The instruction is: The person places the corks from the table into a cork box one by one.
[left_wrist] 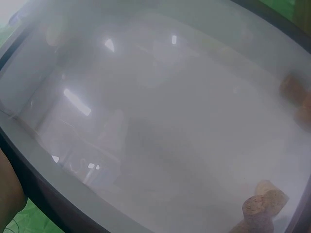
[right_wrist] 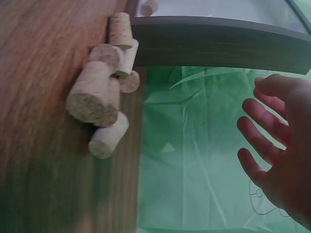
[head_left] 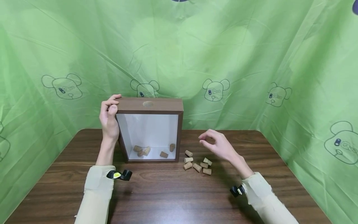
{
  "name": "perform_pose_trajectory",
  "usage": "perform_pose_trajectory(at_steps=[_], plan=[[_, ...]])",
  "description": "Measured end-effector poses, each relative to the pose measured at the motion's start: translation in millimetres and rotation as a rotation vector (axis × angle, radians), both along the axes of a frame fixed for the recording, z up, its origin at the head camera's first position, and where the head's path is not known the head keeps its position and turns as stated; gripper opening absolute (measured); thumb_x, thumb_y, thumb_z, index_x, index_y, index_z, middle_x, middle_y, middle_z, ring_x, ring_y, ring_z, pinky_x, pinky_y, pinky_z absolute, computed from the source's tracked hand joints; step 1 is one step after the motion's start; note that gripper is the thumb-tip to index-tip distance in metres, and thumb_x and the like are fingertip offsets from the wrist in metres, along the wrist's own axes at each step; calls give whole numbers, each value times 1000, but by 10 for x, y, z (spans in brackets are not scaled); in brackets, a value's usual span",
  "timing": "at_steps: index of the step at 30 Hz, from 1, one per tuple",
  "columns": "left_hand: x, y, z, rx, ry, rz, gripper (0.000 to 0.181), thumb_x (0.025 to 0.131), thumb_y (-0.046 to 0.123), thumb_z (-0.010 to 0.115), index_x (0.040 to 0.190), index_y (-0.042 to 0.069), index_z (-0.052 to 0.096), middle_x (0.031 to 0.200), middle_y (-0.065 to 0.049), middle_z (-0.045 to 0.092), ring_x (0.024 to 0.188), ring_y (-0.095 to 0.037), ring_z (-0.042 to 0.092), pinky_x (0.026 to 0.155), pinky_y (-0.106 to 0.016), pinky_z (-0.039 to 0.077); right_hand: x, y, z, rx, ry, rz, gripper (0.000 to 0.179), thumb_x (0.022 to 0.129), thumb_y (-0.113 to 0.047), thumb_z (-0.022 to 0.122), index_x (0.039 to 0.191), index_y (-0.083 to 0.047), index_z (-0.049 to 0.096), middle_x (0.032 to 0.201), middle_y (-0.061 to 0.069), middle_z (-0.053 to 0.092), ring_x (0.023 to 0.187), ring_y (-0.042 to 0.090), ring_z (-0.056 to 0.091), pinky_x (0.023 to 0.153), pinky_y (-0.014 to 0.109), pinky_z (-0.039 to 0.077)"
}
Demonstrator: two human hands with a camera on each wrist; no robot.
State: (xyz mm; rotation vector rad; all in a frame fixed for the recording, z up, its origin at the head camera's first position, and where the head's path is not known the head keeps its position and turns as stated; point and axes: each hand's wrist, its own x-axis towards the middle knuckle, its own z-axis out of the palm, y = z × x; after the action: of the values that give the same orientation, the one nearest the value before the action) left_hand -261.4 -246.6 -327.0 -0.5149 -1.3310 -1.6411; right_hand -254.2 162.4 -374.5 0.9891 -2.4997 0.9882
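Note:
A brown wooden shadow box [head_left: 149, 105] with a clear front and a round hole [head_left: 148, 103] in its top stands upright on the table. My left hand [head_left: 109, 119] grips its upper left corner, thumb at the front edge and fingers over the top. Several corks [head_left: 146, 151] lie on the box's floor behind the front pane; some also show in the left wrist view, near the pane's lower right. Right of the box, several loose corks [head_left: 197, 167] are scattered on the table. Above them hovers my right hand [head_left: 219, 144], fingers loosely bent, nothing held; the right wrist view shows the fingers [right_wrist: 265, 124] apart.
The dark wood-grain table [head_left: 156, 193] ends at the back against a green curtain [head_left: 237, 62] printed with bear heads, which also hangs at both sides. Black wrist cameras [head_left: 126, 175] are strapped over both pale sleeves [head_left: 98, 193].

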Motion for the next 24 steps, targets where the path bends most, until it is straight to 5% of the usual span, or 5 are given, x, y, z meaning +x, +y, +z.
perform_pose_trajectory(at_steps=[12, 24], plan=[[31, 27, 36, -3, 3, 2, 16, 93, 14, 49, 99, 6, 61, 122, -25, 63, 125, -32, 54, 111, -33, 31, -54, 128, -242, 123, -157, 99, 12, 91, -20, 71, 103, -23, 70, 98, -11, 68, 89, 4, 64, 83, 42, 55], [-11, -5, 0, -4, 9, -4, 17, 94, 16, 51, 101, 5, 61, 123, -23, 64, 125, -31, 54, 112, -34, 31, -89, 222, -378, 228, -185, 166, 18, 92, -20, 69, 107, -11, 71, 98, -8, 71, 89, 4, 64, 81, 37, 55]])
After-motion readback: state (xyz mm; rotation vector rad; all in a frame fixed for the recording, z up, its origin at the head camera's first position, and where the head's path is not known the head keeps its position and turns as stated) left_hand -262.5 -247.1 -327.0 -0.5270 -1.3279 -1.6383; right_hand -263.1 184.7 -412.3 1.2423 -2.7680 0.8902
